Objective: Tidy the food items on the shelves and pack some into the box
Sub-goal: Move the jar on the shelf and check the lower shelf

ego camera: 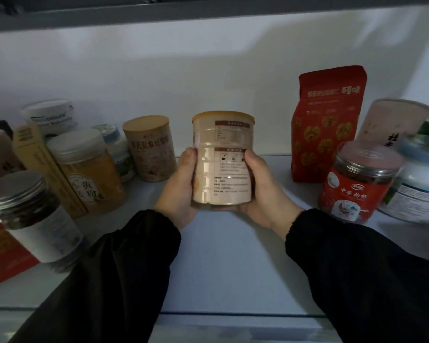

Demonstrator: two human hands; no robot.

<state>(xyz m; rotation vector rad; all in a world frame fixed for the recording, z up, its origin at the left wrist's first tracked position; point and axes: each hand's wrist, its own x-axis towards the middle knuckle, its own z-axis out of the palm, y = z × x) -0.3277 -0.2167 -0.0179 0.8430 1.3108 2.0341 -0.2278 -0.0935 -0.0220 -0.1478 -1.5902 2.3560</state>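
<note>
Both of us-hands clasp the beige can (223, 159) upright: our left hand (181, 186) and right hand (263, 191) curl round its lower half, above the bare shelf (233, 256). To set it down well, we judge, keep it level and lower it between the matching can (150, 148) at left and the red bag (328, 125) at right.

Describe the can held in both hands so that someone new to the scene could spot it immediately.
Start at the white shelf and look to its middle. There the left hand and right hand hold a beige can upright. Unlike the similar tan-lidded can standing to its left, it is in a two-handed grip and shows small-print tables, not large characters.
</note>
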